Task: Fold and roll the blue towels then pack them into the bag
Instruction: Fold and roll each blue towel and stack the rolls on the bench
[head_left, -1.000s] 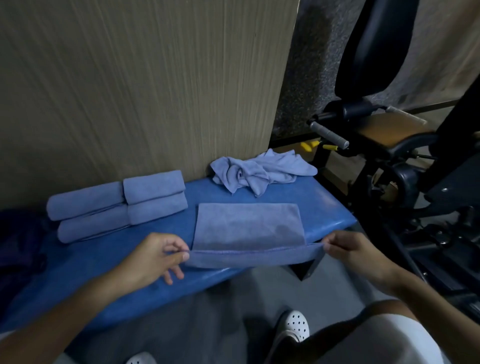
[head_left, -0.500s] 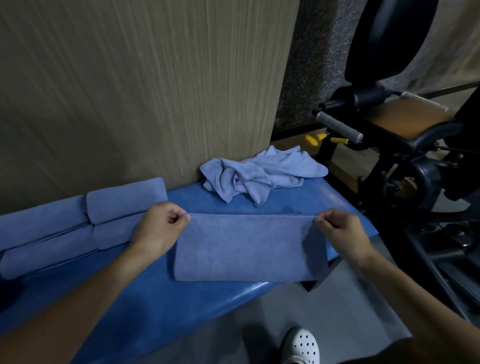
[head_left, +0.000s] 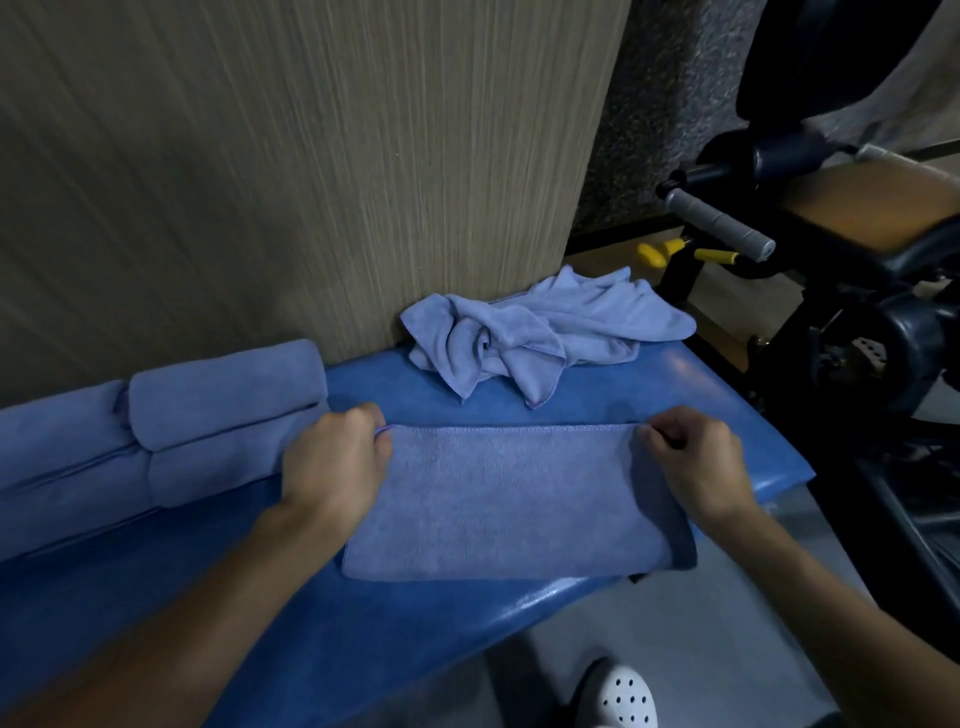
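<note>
**Operator:** What's in the head view?

**Observer:** You have one folded towel (head_left: 509, 504) lying flat on the blue tabletop (head_left: 208, 597), at its near edge. It is a soft blue oblong with a stitched hem along its far side. Your left hand (head_left: 332, 467) pinches the far left corner with curled fingers. Your right hand (head_left: 696, 462) pinches the far right corner the same way.

**Operator:** And the count?

**Observer:** You have four rolls (head_left: 228, 389), stacked two by two on the left against the wall (head_left: 311, 182). The outer pair is cut off by the frame. Beyond the towel lies one crumpled heap (head_left: 524, 332) of the same blue cloth; I can't tell how many towels are in it. There is one white perforated shoe (head_left: 618, 696) below you, and one black gym machine (head_left: 857, 312) to your right.
</note>
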